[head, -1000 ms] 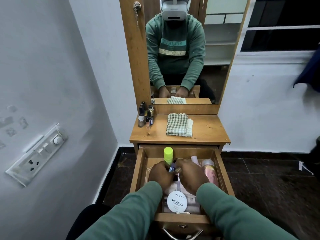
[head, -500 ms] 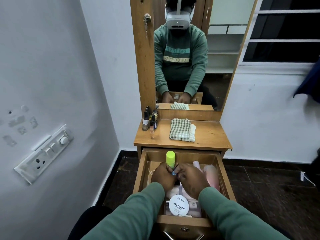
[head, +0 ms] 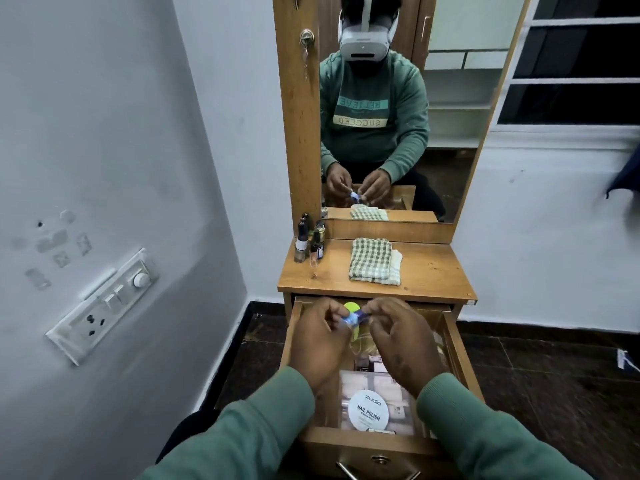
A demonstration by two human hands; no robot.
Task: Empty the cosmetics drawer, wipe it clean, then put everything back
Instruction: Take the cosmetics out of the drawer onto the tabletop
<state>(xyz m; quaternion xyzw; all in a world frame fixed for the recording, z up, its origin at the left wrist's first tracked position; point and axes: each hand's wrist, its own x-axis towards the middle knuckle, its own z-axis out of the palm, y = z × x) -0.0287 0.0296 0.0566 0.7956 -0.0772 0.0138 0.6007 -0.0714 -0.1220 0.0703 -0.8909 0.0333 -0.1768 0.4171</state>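
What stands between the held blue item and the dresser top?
Nothing visible: left hand and right hand pinch the blue item above the drawer; on the dresser top, bare wood lies before the cloth, bottles back left.

green sweatshirt sleeves [head: 263, 427], ribbed cuffs [head: 294, 382], ending at bare left hand [head: 320, 344] and right hand [head: 401, 344]. In the wood-framed mirror [head: 450, 168]: same sweatshirt, teal and cream lettered chest bands [head: 362, 112], white headset [head: 363, 46] with head strap, dark trousers [head: 426, 195]

Drawer [head: 462, 362] packed with cosmetics [head: 369, 408]; tabletop [head: 433, 271] passable right of folded cloth [head: 374, 259]; bottles [head: 308, 242] crowd back-left corner.
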